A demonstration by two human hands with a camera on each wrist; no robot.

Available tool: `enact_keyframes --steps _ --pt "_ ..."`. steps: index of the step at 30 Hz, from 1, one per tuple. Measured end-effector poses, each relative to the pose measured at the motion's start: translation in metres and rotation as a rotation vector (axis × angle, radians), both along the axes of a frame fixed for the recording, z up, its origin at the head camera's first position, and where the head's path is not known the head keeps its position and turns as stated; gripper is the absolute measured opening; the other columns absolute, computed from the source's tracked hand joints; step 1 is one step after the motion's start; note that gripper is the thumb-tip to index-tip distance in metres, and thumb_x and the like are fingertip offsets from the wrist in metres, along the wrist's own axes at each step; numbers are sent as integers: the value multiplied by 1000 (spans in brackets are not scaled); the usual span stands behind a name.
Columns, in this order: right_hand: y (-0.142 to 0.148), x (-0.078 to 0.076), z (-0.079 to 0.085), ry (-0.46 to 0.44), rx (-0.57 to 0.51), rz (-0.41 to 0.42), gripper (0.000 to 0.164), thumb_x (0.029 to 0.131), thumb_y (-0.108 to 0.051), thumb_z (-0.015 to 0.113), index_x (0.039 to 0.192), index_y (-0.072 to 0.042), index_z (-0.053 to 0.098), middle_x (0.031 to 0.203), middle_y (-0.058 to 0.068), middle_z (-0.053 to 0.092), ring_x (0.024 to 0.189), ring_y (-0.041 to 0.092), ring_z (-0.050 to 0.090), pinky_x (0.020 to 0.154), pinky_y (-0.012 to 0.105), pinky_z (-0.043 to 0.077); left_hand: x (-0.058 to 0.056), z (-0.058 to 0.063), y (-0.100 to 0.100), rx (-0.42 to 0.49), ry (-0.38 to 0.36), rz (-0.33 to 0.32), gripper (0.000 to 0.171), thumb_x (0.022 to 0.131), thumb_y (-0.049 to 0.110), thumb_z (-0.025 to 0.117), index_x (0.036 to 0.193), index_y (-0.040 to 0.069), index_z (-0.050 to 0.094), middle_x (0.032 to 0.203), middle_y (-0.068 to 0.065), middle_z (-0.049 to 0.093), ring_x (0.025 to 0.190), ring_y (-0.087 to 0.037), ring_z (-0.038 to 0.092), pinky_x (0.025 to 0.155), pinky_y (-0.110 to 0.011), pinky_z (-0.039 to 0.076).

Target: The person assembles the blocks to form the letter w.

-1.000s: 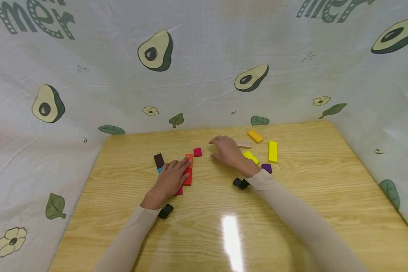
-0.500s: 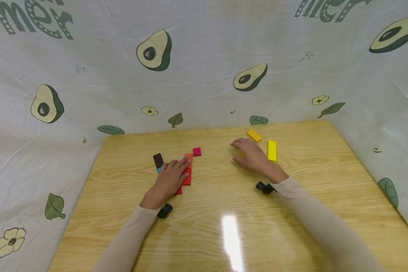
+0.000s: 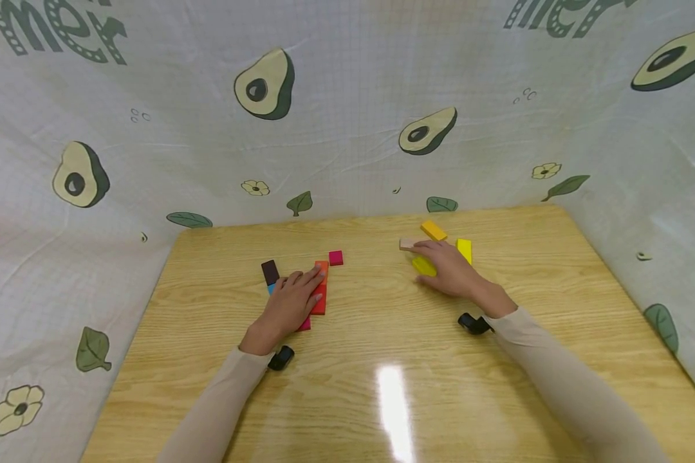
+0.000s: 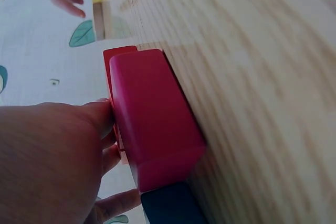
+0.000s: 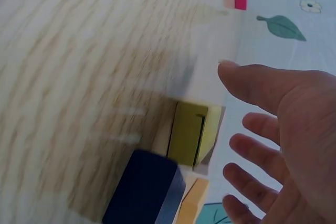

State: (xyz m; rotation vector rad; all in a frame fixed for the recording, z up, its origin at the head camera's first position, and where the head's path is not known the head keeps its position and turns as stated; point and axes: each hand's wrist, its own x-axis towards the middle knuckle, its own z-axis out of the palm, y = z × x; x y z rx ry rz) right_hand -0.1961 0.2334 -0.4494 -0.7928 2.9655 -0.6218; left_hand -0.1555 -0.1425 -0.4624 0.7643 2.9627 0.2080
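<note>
My left hand (image 3: 286,308) lies with extended fingers over a group of coloured blocks. Under and beside it show a red block (image 3: 319,305), an orange block (image 3: 322,264), a dark brown block (image 3: 270,272) and a bit of blue block (image 3: 271,289). The left wrist view has a pink block (image 4: 155,108) up close, the thumb at its side. My right hand (image 3: 452,270) hovers with relaxed fingers over a yellow block (image 3: 423,266) and a plain wooden block (image 3: 406,244). A dark blue-purple block (image 5: 139,190), covered in the head view, appears below in the right wrist view.
A small pink-red block (image 3: 336,258) sits just beyond the left group. Behind the right hand lie an amber block (image 3: 434,229) and a longer yellow block (image 3: 464,249). An avocado-print cloth (image 3: 347,161) rises at the table's (image 3: 347,386) back edge.
My right hand has moved to the right, from left of the wooden block to over the yellow one. The wooden and yellow blocks, hidden half a second ago, partly show again. My left hand stays put.
</note>
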Motion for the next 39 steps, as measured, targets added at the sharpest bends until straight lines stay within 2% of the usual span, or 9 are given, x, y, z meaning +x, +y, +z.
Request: enact_keyframes --steps 9,16,20,25,31,39 --pt "13 5 0 -11 38 45 64 90 -12 85 146 6 59 151 24 56 138 47 50 116 63 37 0 -2 -1 0 9 -1 53 112 28 55 160 7 47 168 -12 41 145 -41 45 115 -61 38" --pt "19 6 -1 -69 43 75 62 93 -5 77 150 7 54 155 25 53 140 51 47 115 65 38 0 1 -1 5 -17 5 54 112 29 53 161 8 46 168 -12 40 146 -41 44 116 -61 36" --pt "20 4 -1 -61 54 93 59 94 -1 73 150 7 54 154 26 53 140 51 48 115 66 37 1 2 0 7 -25 7 53 112 29 53 161 8 47 168 -12 40 146 -41 44 116 -61 36" --pt "21 3 -2 -38 61 109 58 93 -3 77 147 8 57 150 26 57 138 50 50 115 65 38 1 2 0 7 -26 3 53 112 27 54 161 7 47 168 -12 40 145 -41 44 115 -61 37" --pt "14 2 -5 -13 27 116 58 90 -8 84 141 8 62 142 27 63 134 49 54 112 65 40 1 0 -1 3 -24 5 53 112 27 53 161 7 47 168 -12 40 146 -41 43 115 -60 36" --pt "-9 0 -7 -21 -8 124 59 92 -11 83 144 5 61 147 24 60 139 46 51 115 65 38 1 1 -1 7 -18 -2 54 112 27 54 161 7 46 168 -12 40 145 -41 43 116 -61 36"
